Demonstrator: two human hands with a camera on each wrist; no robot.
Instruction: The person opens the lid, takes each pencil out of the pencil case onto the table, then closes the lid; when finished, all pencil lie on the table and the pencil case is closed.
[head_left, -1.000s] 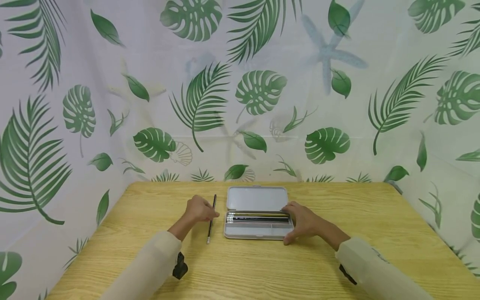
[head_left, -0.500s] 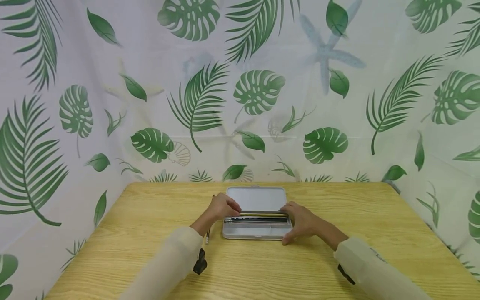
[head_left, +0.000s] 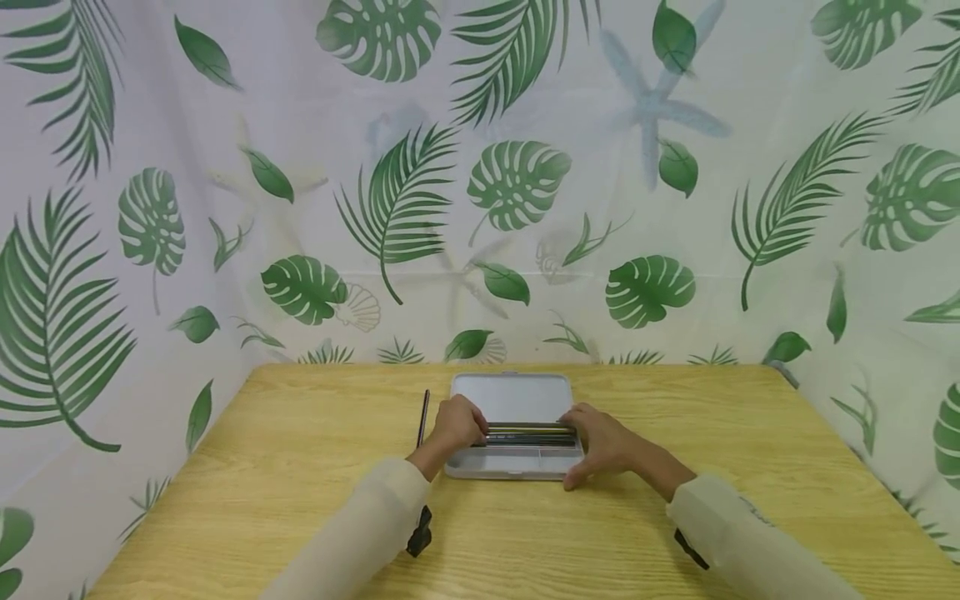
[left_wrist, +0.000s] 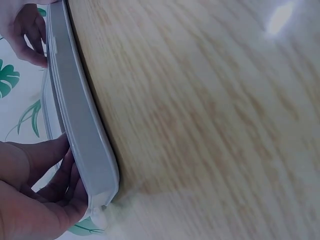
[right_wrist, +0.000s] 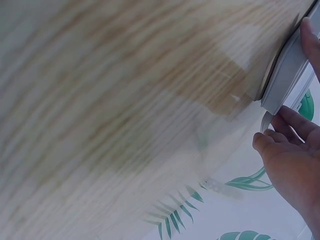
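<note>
Lying open on the yellow wood-grain surface, a flat rectangular light-grey pencil case has its lid folded back. Slim dark and yellow pencils lie lengthwise in its rear compartment. The left hand, in a cream sleeve, bends over their left ends; whether its grip pinches one cannot be told. The right hand has its grip round the case's right end, thumb in front, fingers behind. A single black pencil lies left of the case.
</note>
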